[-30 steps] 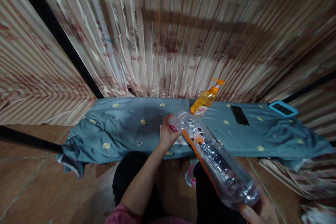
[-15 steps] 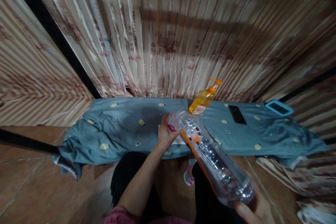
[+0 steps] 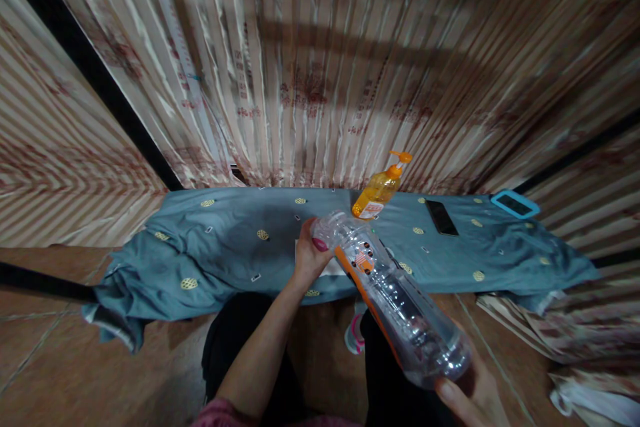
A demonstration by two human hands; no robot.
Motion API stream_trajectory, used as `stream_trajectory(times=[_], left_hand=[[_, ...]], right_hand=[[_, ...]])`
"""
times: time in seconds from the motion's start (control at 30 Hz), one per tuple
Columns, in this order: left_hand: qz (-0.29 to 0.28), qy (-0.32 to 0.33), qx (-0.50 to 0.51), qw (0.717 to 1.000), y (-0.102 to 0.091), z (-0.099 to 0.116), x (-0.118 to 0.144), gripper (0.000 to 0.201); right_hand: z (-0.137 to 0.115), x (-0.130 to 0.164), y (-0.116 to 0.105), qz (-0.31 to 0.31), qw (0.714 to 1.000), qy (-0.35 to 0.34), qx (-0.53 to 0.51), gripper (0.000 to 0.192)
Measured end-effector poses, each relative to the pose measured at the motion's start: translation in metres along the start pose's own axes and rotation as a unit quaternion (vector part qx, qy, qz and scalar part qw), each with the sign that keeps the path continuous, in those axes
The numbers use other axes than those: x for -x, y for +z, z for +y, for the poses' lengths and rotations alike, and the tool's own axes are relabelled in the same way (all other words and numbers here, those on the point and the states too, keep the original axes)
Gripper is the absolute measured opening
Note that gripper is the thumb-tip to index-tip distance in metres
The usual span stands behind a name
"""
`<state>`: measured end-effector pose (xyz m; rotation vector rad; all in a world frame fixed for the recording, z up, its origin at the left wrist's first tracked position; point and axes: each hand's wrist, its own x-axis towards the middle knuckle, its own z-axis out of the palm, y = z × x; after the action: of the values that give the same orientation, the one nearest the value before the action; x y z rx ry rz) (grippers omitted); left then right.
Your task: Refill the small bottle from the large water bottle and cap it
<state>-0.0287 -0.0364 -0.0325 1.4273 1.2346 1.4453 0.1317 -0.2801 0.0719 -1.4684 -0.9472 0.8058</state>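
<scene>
Left hand [image 3: 307, 257] still grips neck, right hand [image 3: 475, 397] still cups base of clear bottle [image 3: 395, 297]; grip unchanged; pump bottle [image 3: 379, 188] at 12 o'clock

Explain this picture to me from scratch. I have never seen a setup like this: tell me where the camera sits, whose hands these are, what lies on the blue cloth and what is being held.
There is one camera, worn on the person's head and looking forward and down, so the arms entering from the bottom edge are the wearer's own. There is no machine, just two bare hands.

The left hand grips the neck end of a big clear plastic bottle with an orange label. The right hand supports its base, near the bottom edge. The bottle is held tilted over the person's lap.

Ahead is a low surface covered by a blue cloth, with striped curtains behind it. On the cloth stand or lie an orange pump bottle, a dark phone and, further right, a device with a blue rim.
</scene>
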Motion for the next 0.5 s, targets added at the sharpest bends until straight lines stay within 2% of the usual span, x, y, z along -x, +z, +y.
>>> stream_trajectory(times=[0.1, 0.27, 0.5], left_hand=[[-0.004, -0.003, -0.004, 1.0, 0.0, 0.001, 0.0, 0.082], [-0.001, -0.004, -0.009, 1.0, 0.0, 0.003, 0.0, 0.082], [0.003, 0.007, -0.024, 1.0, 0.0, 0.002, 0.0, 0.081]], right_hand=[[0.001, -0.003, -0.005, -0.011, 1.0, -0.013, 0.012, 0.07], [-0.003, -0.011, -0.017, -0.073, 0.996, -0.017, 0.041, 0.072], [-0.003, -0.008, -0.014, -0.066, 0.997, -0.011, 0.037, 0.073]])
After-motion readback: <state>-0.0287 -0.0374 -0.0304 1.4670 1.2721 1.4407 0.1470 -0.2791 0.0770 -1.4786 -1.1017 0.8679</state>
